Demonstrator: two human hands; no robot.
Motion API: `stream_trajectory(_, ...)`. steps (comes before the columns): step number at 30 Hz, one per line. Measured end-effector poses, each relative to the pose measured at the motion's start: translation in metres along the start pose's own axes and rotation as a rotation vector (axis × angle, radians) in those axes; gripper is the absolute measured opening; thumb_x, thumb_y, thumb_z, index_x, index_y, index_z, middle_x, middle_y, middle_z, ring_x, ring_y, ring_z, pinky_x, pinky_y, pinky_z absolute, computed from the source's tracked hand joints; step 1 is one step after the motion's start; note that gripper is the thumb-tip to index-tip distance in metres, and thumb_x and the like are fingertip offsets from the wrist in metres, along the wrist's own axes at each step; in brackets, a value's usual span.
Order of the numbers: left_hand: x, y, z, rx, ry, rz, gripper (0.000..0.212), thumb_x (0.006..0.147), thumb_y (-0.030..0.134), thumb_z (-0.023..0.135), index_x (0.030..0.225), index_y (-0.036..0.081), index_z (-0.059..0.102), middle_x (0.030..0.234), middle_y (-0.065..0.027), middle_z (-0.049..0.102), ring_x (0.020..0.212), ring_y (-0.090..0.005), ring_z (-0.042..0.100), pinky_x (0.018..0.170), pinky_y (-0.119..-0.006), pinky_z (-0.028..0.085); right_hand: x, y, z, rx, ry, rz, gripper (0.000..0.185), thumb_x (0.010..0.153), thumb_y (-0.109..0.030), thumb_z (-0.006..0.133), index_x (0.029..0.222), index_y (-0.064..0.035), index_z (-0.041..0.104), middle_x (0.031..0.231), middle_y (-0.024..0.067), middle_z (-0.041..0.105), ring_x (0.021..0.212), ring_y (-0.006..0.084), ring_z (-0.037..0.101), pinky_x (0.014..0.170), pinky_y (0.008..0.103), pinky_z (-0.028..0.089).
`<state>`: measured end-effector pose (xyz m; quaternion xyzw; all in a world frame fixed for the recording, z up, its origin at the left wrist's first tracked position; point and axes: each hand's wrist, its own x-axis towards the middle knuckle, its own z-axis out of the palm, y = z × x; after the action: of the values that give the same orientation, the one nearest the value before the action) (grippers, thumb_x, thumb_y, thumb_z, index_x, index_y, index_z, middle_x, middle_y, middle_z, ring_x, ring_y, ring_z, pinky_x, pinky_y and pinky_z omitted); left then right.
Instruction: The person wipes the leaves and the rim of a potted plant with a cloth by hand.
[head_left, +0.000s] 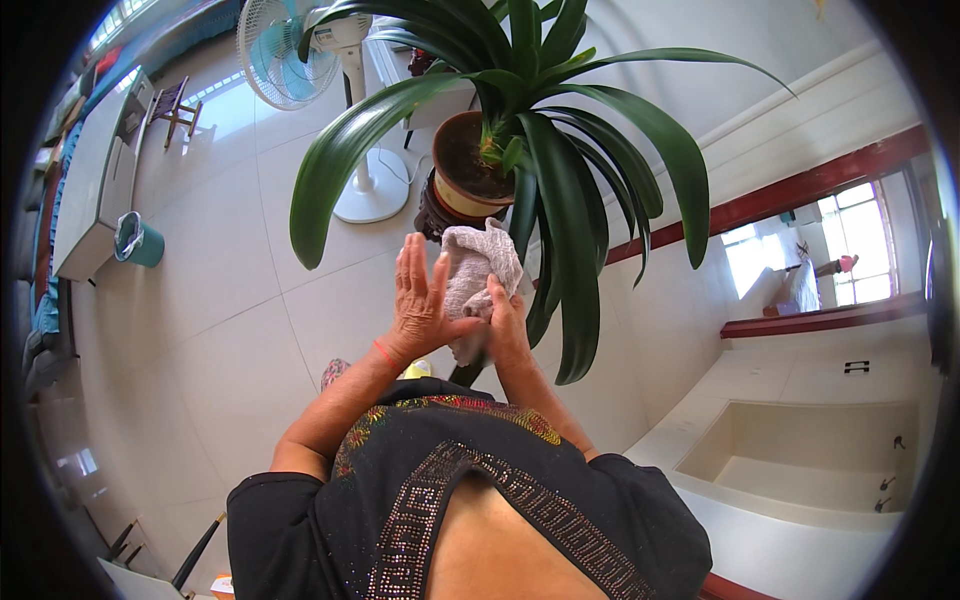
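A crumpled pale grey-pink cloth (480, 270) is in my right hand (508, 322), the thumb lying over its right side. Beside its left edge my left hand (418, 300) is raised with the fingers extended upward and the thumb pointing right toward the cloth; a thin red cord circles that wrist. Blur covers the spot between the two hands. Just beyond them stands a potted plant with long, broad green leaves (559, 202), in a brown and cream pot (472, 196) on a dark carved stand (435, 214). Several leaves hang down to the right of my right hand.
A white pedestal fan (364, 180) stands behind the plant, to the left. Farther left are a teal waste bin (140, 241), a white cabinet (97, 202) and a folding stool (174, 112). A red-framed opening (825, 247) and a recessed niche (810, 450) lie to the right.
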<state>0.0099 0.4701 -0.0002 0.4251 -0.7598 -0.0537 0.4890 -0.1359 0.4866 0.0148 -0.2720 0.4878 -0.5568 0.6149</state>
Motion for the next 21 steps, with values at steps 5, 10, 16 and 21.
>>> stream_trajectory(5,0.012,-0.004,0.012,-0.142,-0.572,0.017,0.087,0.058,0.015,0.075,0.134,0.001,0.034,0.138,-0.0274,0.032,0.132,-0.0404,0.028,0.106,-0.046,0.029,0.010,-0.004,-0.017,0.150,-0.098,0.129,0.047,0.096,-0.032,0.042,0.130,0.0009,0.044,0.124,0.0113,0.052,0.110,0.0210,0.053,0.093,0.0330,0.044)
stream_trajectory(10,0.002,-0.028,0.036,-0.589,-0.555,-0.310,0.085,0.058,-0.004,0.062,0.137,0.002,0.033,0.128,-0.0221,0.046,0.119,-0.0375,0.046,0.101,-0.038,0.037,0.024,0.003,-0.039,0.008,-0.225,0.037,0.051,0.096,-0.038,0.044,0.130,0.0002,0.042,0.119,0.0048,0.052,0.110,0.0132,0.047,0.096,0.0272,0.036)
stream_trajectory(16,0.051,-0.073,0.075,-0.647,-0.140,-0.332,0.075,0.061,-0.010,0.056,0.133,0.001,0.040,0.123,-0.0200,0.054,0.118,-0.0294,0.051,0.099,-0.031,0.038,0.040,0.001,-0.056,-0.356,0.056,-0.076,0.066,0.089,-0.046,0.054,0.137,-0.0042,0.036,0.132,0.0125,0.045,0.122,0.0187,0.042,0.097,0.0345,0.034)
stream_trajectory(21,0.129,-0.099,0.104,-0.493,-0.053,-0.227,0.073,0.061,0.002,0.068,0.129,0.011,0.043,0.122,-0.0173,0.051,0.109,-0.0378,0.052,0.091,-0.039,0.043,0.053,0.033,-0.082,-0.418,0.279,-0.007,0.085,0.086,-0.047,0.058,0.145,-0.0056,0.012,0.146,0.0153,0.027,0.136,0.0296,0.022,0.110,0.0391,0.019)
